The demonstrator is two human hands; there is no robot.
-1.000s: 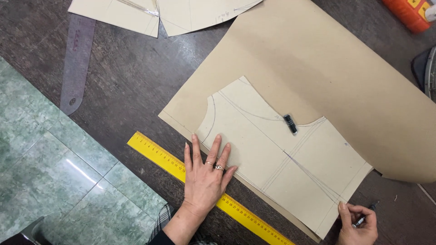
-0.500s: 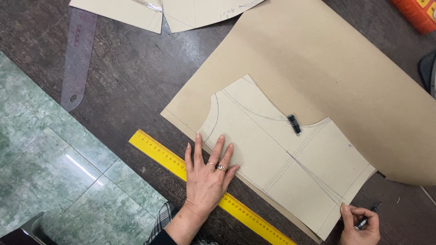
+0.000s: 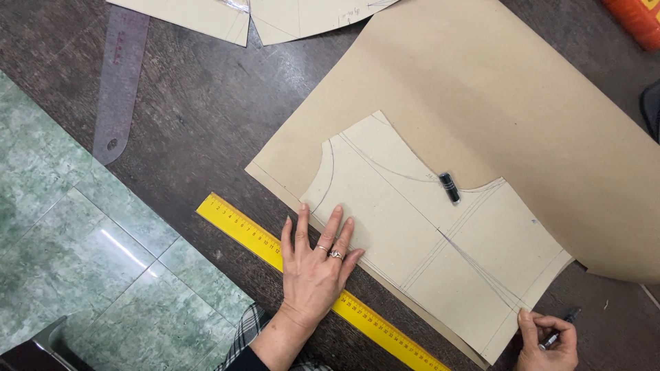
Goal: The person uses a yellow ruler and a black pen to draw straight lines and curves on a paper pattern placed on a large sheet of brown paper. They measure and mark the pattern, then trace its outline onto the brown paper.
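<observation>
1. The left hand [image 3: 315,268] lies flat with fingers spread, palm over the yellow ruler [image 3: 313,278] and fingertips pressing the near edge of the pale card pattern piece [image 3: 426,240]. Keeping that pressure even should stop the piece creeping on the sheet below.
2. The right hand [image 3: 546,340] is curled around a dark pen [image 3: 560,330], pinching it between thumb and fingers, with one fingertip touching the pattern's lower right corner. The pen tip itself is hidden, so I cannot tell whether it is on the paper.
3. The pattern piece sits between the two hands, on top of a large brown kraft paper sheet [image 3: 495,89] that spreads away from both hands across the dark tabletop [image 3: 199,117].
4. A small black cylindrical weight [image 3: 449,187] rests on the pattern's far edge, beyond the left fingertips. With the far edge weighted and the near edge pinned, the right corner looks the loosest part, so a light, close stroke there seems wise.
5. A clear curved ruler [image 3: 120,82] lies well away, beyond the left hand, and more cut paper pieces [image 3: 275,14] sit at the far edge.
</observation>
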